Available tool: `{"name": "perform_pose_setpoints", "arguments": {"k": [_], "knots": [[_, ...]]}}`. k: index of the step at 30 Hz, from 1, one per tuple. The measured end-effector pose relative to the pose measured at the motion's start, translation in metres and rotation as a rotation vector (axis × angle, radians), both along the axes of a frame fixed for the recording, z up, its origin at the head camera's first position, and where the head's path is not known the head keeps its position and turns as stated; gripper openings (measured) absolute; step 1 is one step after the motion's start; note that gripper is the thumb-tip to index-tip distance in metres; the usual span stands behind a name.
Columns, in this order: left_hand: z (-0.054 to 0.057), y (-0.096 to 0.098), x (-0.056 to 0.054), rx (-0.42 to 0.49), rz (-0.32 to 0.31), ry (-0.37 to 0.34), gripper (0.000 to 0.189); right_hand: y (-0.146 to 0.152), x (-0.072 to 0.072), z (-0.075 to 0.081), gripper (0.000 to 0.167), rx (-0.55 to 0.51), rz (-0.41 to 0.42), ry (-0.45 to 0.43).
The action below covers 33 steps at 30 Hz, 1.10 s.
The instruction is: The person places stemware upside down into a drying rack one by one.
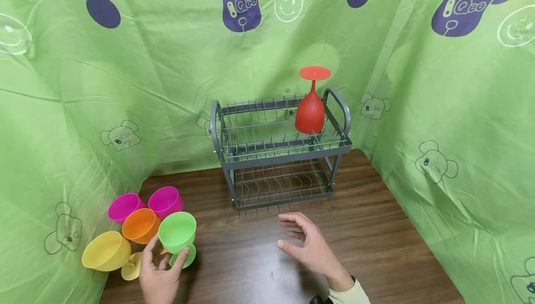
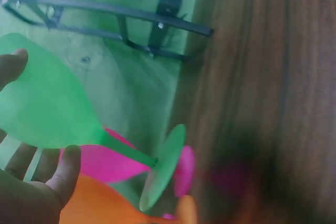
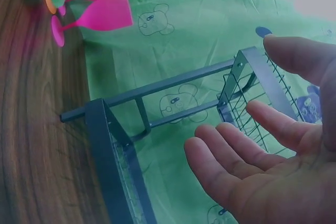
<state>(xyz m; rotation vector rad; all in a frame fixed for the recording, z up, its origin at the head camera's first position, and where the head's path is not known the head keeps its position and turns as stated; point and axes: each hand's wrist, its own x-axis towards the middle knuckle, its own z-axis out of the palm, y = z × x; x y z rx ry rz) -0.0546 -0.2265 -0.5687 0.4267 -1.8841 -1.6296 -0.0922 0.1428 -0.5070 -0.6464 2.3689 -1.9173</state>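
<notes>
My left hand (image 1: 160, 274) grips a light green plastic goblet (image 1: 177, 232) by its bowl, thumb on one side and fingers on the other. In the left wrist view the goblet's stem and round foot (image 2: 164, 167) point away from the palm. My right hand (image 1: 307, 248) hovers in front of the rack, holding nothing, fingers loosely bent and thumb apart. A red goblet (image 1: 310, 115) stands upside down on the upper tier of the grey dish rack (image 1: 284, 155), toward its right end. Beside the green goblet are an orange goblet (image 1: 141, 226) and a yellow goblet (image 1: 106, 251).
Two magenta goblets (image 1: 166, 201) stand upright behind the orange one, at the table's left. The rack has two wire tiers and a raised handle (image 1: 216, 127) at each end. Green printed cloth (image 1: 167, 62) hangs around the wooden table (image 1: 234, 267).
</notes>
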Motion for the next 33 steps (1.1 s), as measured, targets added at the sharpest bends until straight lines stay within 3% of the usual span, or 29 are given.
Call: {"name": "perform_pose_setpoints", "arguments": {"k": [5, 10, 17, 25, 33], "knots": [[0.018, 0.013, 0.006, -0.368, -0.043, -0.065, 0.097, -0.002, 0.005, 0.005, 0.058, 0.064, -0.006, 0.095], [0.026, 0.028, 0.01, -0.6, -0.154, -0.021, 0.099, -0.006, 0.009, 0.008, 0.059, 0.102, 0.001, 0.163], [0.036, 0.061, 0.012, -0.719, -0.287, 0.061, 0.097, -0.011, 0.011, 0.007, 0.063, 0.131, 0.016, 0.207], [0.047, 0.089, 0.01, -0.933, -0.346, 0.194, 0.095, -0.016, 0.015, 0.005, 0.075, 0.134, 0.036, 0.193], [0.056, 0.104, 0.01, -1.143, -0.39, 0.195, 0.091, -0.019, 0.019, 0.003, 0.081, 0.138, 0.049, 0.167]]}}
